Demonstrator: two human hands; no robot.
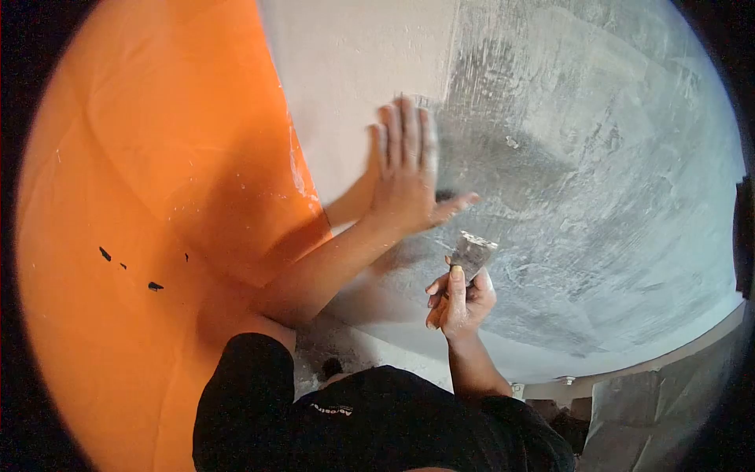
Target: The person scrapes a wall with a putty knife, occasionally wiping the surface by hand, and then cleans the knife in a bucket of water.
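Near the middle of the frame, the person's left hand (405, 173) lies flat and open against the wall (598, 157), fingers together and pointing up, thumb spread to the right. It rests just where a pale, bare patch (354, 63) meets the grey, streaky coat of filler. Just below it, the right hand (460, 303) is closed around the handle of a putty knife (474, 250). The filler-smeared blade points up towards the wall and sits close under the left thumb.

The work looks like smoothing filler, with the flat palm feeling for ridges. To do it well, the blade probably needs to meet the wall at a shallow angle with even pressure, in long overlapping strokes that run from the grey area out over the bare edge. The left hand should stay off wet filler. At the left of the frame an orange wall (157, 197) meets the bare patch, and strokes are best stopped short of it.
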